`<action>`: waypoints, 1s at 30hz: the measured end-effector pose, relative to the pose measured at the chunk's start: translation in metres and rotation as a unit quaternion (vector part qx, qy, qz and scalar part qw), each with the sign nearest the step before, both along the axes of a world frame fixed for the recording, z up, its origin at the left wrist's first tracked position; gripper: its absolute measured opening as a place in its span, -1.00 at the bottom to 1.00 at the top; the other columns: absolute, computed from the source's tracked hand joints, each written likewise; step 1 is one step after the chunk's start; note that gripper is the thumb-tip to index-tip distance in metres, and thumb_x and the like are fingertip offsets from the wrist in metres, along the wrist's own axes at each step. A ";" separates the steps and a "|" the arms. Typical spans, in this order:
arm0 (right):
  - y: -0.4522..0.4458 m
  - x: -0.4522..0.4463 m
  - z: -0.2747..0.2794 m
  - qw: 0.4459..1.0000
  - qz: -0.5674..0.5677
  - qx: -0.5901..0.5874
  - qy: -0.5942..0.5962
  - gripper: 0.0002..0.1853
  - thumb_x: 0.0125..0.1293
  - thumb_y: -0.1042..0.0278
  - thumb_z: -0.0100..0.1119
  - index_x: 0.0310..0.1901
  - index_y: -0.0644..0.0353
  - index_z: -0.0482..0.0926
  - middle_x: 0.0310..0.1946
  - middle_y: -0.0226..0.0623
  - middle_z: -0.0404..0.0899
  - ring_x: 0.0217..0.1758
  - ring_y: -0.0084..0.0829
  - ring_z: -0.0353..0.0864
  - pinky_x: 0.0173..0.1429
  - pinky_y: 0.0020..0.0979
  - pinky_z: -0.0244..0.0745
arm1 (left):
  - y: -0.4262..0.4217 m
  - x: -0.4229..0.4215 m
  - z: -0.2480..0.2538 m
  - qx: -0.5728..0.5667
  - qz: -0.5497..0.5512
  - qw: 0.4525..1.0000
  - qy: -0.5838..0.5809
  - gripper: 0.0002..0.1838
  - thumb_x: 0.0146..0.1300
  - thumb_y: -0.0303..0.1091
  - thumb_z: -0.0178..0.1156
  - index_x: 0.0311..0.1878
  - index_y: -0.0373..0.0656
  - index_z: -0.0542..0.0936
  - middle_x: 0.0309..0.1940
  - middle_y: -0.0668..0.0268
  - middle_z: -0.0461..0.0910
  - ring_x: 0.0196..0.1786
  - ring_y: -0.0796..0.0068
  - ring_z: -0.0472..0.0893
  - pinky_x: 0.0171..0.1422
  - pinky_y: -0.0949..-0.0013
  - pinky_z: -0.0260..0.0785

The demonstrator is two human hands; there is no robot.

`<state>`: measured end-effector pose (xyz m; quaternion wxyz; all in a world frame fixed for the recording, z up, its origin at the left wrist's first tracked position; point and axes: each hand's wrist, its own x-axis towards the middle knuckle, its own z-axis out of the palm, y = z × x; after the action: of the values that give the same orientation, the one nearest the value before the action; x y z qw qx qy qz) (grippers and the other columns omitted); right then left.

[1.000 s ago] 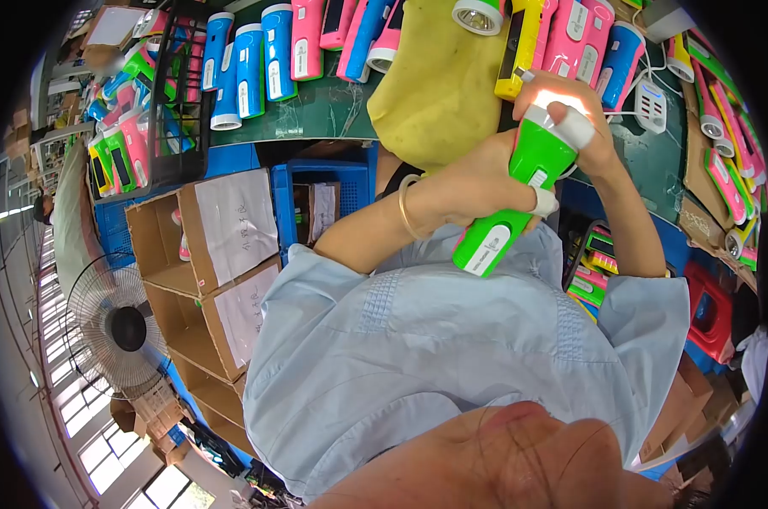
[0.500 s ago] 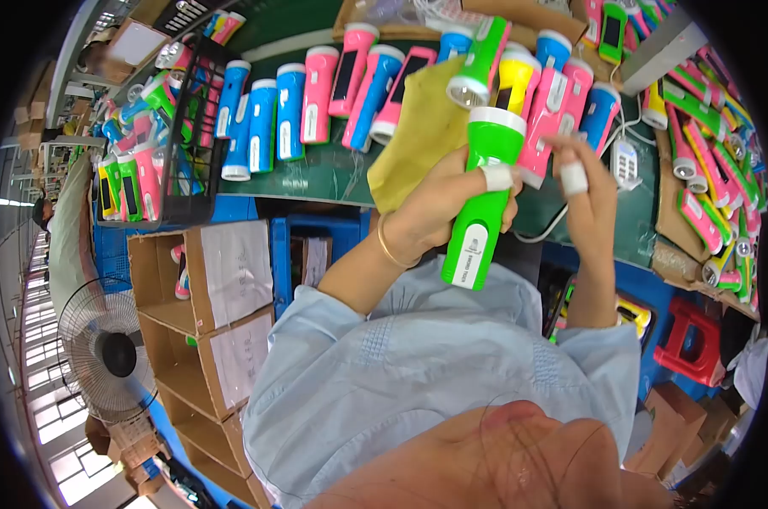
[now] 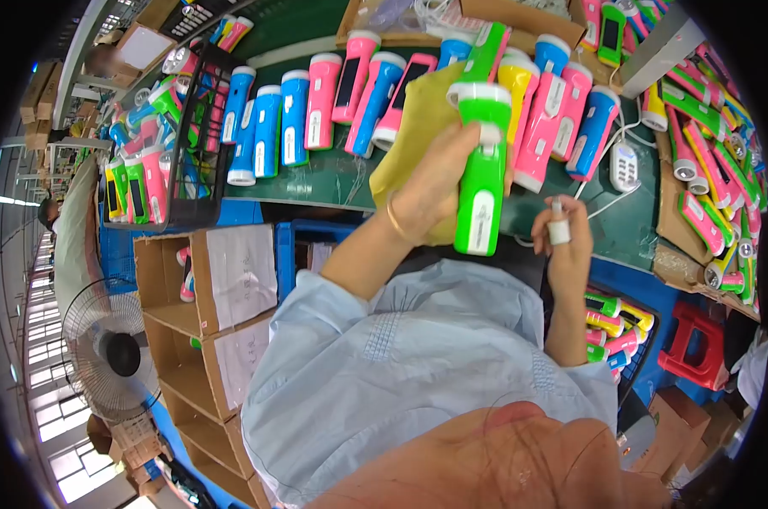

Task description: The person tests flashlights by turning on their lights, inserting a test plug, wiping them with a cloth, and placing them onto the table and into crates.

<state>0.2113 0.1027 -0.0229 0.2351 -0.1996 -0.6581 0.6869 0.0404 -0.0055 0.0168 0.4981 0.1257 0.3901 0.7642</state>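
My left hand [image 3: 439, 174] is wrapped round a green flashlight [image 3: 484, 182] with a white head, held upright above the table's front edge. White tape covers my left thumb, which presses near the switch. My right hand [image 3: 566, 242] is to the right of this flashlight, apart from it, with loosely bent fingers and nothing visible in them. One of its fingers also has white tape. Behind my left hand lies a yellow cloth [image 3: 407, 136]. Beyond the hands, a pink flashlight [image 3: 538, 140] and a blue flashlight [image 3: 593, 136] lie on the green table [image 3: 324, 182].
A black basket [image 3: 184, 136] full of flashlights stands at the left. More flashlights [image 3: 714, 153] are piled on the right. A white power strip [image 3: 625, 165] with cables lies nearby. Cardboard shelves [image 3: 176, 318], a fan [image 3: 121, 352] and a red stool [image 3: 693, 348] surround me.
My right hand has moved down and away from the green flashlight, its fingers more bent. My left hand has turned the flashlight more upright and raised its lower end.
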 end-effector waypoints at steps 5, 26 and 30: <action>0.031 -0.013 0.005 0.999 0.007 0.043 0.013 -0.78 0.28 0.38 0.09 -0.12 0.30 0.57 -0.43 -0.38 0.55 -0.43 -0.69 0.42 -0.38 -0.65 0.26 | -0.002 -0.033 0.022 -0.007 0.082 0.962 0.261 -0.69 0.23 -0.28 0.05 -0.02 -0.24 0.38 -0.34 0.22 0.50 -0.33 0.40 0.55 -0.21 0.33 0.46; 0.022 -0.053 0.077 0.869 0.391 0.279 0.116 -0.90 0.01 0.58 0.17 -0.37 0.26 0.54 -0.46 -0.29 0.49 -0.32 -0.26 0.51 -0.26 -0.37 0.38 | -0.004 0.000 -0.005 0.118 0.097 0.984 0.094 -0.70 0.32 -0.14 0.04 -0.11 -0.19 0.41 -0.41 0.23 0.53 -0.41 0.46 0.56 -0.37 0.35 0.47; -0.010 -0.040 0.048 0.849 0.237 0.438 0.178 -0.83 0.01 0.50 0.19 -0.31 0.27 0.56 -0.41 -0.29 0.46 -0.37 -0.28 0.45 -0.31 -0.34 0.34 | -0.005 -0.011 0.003 0.188 0.046 0.977 0.091 -0.57 0.32 0.06 -0.04 -0.08 -0.15 0.39 -0.34 0.28 0.50 -0.34 0.48 0.52 -0.27 0.35 0.43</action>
<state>0.1717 0.0929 0.0247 0.2416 0.2116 -0.8650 0.3856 0.0291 -0.0108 0.0194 0.3924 0.2680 0.2889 0.8311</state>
